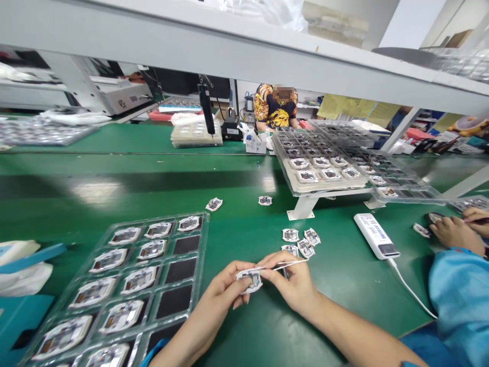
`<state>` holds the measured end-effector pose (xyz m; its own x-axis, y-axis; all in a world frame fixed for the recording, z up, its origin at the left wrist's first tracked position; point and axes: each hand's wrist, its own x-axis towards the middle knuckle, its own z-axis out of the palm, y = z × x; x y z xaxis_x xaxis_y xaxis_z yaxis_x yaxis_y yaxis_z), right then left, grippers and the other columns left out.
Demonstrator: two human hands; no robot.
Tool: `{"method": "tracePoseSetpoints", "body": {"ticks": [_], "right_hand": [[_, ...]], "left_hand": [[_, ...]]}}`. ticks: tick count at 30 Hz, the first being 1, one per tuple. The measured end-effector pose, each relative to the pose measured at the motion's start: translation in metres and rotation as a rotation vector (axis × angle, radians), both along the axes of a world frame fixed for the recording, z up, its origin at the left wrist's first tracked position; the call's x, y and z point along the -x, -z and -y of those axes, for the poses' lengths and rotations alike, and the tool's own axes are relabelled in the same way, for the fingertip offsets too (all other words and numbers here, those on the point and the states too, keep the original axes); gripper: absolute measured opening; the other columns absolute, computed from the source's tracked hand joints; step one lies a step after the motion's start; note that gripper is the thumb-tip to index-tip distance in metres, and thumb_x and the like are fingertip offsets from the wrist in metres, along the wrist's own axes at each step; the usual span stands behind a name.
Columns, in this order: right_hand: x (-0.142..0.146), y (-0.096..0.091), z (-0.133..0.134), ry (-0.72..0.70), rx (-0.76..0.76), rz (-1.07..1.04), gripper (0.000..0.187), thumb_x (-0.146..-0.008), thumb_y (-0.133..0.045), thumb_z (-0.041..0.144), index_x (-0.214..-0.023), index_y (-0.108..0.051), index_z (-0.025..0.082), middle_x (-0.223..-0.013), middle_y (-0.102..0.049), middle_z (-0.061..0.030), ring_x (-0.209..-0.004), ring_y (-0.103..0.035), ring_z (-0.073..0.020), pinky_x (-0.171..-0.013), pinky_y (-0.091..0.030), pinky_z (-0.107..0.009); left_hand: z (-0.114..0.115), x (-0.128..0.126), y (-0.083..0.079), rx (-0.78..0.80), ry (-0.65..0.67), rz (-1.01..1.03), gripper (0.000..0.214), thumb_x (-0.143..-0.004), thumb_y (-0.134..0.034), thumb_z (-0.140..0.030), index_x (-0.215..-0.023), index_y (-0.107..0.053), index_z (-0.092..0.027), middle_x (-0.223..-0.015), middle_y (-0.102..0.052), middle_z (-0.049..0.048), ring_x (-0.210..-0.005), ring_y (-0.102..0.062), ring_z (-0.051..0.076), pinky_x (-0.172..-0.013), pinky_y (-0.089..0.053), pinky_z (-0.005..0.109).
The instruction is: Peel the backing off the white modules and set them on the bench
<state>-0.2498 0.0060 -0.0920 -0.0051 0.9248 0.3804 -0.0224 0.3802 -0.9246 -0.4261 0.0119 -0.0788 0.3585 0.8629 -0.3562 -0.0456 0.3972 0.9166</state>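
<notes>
Between the fingers of my left hand [229,288] is a small white-framed electronic module [250,280], its circuit parts facing up. My right hand [294,285] pinches a thin, pale pair of tweezers [294,263] at the module's right edge. Their tips are hidden by my fingers. Just beyond my right hand lies a small group of similar modules [306,248] on the green bench. To the left of my left hand, a clear compartment tray [202,255] holds several more modules, with dark pads showing in its right column.
Two loose modules [265,201] lie farther back. A white power bank-like device [376,235] with a cable is at right, near a co-worker's hands [456,234]. Stacked trays [321,191] stand on a raised white rack. A person [275,109] sits across the bench [153,183].
</notes>
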Motion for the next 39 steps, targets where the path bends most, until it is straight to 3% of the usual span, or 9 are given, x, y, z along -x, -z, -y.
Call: {"method": "tracePoseSetpoints", "body": {"ticks": [5,11,17,21,23,27,30,35,39], "right_hand": [[-0.002,-0.002,0.000,0.014,-0.035,0.042,0.004,-0.082,-0.073,0.019,-0.080,-0.070,0.021,-0.081,-0.078,-0.0053,-0.079,-0.075,-0.0206,-0.076,-0.060,-0.034],[-0.004,-0.005,0.003,0.083,-0.192,0.091,0.013,-0.083,-0.071,0.011,-0.085,-0.070,0.023,-0.083,-0.078,-0.0023,-0.079,-0.074,-0.0187,-0.078,-0.058,-0.032],[-0.007,-0.009,0.007,0.137,-0.333,0.163,0.017,-0.083,-0.070,0.009,-0.088,-0.069,0.025,-0.083,-0.079,-0.0008,-0.078,-0.074,-0.0192,-0.084,-0.054,-0.035],[-0.005,-0.013,0.012,0.095,-0.399,0.197,0.017,-0.084,-0.070,0.009,-0.089,-0.067,0.024,-0.083,-0.078,-0.0001,-0.074,-0.074,-0.0180,-0.085,-0.053,-0.035],[-0.004,-0.014,0.014,0.080,-0.439,0.208,0.017,-0.084,-0.069,0.008,-0.090,-0.065,0.024,-0.082,-0.078,0.0001,-0.073,-0.075,-0.0173,-0.086,-0.053,-0.036],[-0.003,-0.014,0.015,0.070,-0.480,0.222,0.017,-0.085,-0.068,0.007,-0.091,-0.063,0.023,-0.080,-0.077,-0.0004,-0.074,-0.075,-0.0171,-0.086,-0.053,-0.035],[-0.005,-0.013,0.014,0.065,-0.488,0.236,0.019,-0.084,-0.067,0.007,-0.092,-0.062,0.023,-0.081,-0.077,-0.0006,-0.074,-0.076,-0.0179,-0.086,-0.052,-0.036],[-0.006,-0.011,0.013,0.042,-0.478,0.265,0.023,-0.083,-0.068,0.007,-0.094,-0.060,0.026,-0.081,-0.077,-0.0004,-0.075,-0.076,-0.0196,-0.085,-0.052,-0.038],[-0.006,-0.010,0.012,0.039,-0.475,0.272,0.023,-0.084,-0.067,0.007,-0.095,-0.060,0.025,-0.082,-0.077,-0.0014,-0.075,-0.076,-0.0199,-0.085,-0.052,-0.039]], "left_hand": [[0.001,0.002,0.002,-0.062,0.057,0.057,0.039,-0.067,-0.083,-0.030,-0.099,-0.063,-0.021,-0.087,-0.066,-0.0010,-0.083,-0.057,0.017,-0.075,-0.043,0.027],[-0.001,-0.001,0.005,-0.214,0.046,0.006,0.034,-0.069,-0.081,-0.032,-0.091,-0.057,-0.020,-0.079,-0.063,-0.0021,-0.074,-0.058,0.015,-0.067,-0.045,0.025],[-0.029,0.045,0.004,-0.637,-0.035,-0.544,0.031,-0.082,-0.066,-0.040,-0.106,-0.061,-0.021,-0.097,-0.074,0.0071,-0.091,-0.069,0.025,-0.081,-0.055,0.036],[-0.071,0.101,0.002,-0.753,-0.196,-0.838,0.039,-0.076,-0.067,-0.045,-0.106,-0.065,-0.021,-0.124,-0.068,0.0144,-0.132,-0.047,0.039,-0.113,-0.029,0.058],[-0.083,0.119,0.006,-0.774,-0.204,-0.957,0.038,-0.075,-0.066,-0.048,-0.102,-0.068,-0.021,-0.130,-0.066,0.0153,-0.141,-0.035,0.042,-0.115,-0.020,0.064],[-0.086,0.128,0.020,-0.776,-0.117,-1.126,0.036,-0.081,-0.057,-0.042,-0.109,-0.070,-0.022,-0.140,-0.062,0.0128,-0.141,-0.040,0.040,-0.114,-0.023,0.065],[-0.093,0.125,0.017,-0.767,-0.065,-1.235,0.035,-0.084,-0.054,-0.039,-0.110,-0.072,-0.023,-0.131,-0.069,0.0108,-0.136,-0.047,0.038,-0.113,-0.029,0.060],[-0.135,0.117,-0.014,-0.735,-0.039,-1.389,0.031,-0.091,-0.049,-0.036,-0.097,-0.075,-0.019,-0.107,-0.077,0.0118,-0.116,-0.062,0.032,-0.102,-0.043,0.044],[-0.147,0.116,-0.029,-0.667,0.001,-1.480,0.024,-0.079,-0.068,-0.040,-0.069,-0.070,-0.018,-0.085,-0.074,0.0102,-0.098,-0.066,0.032,-0.091,-0.046,0.045]]}}
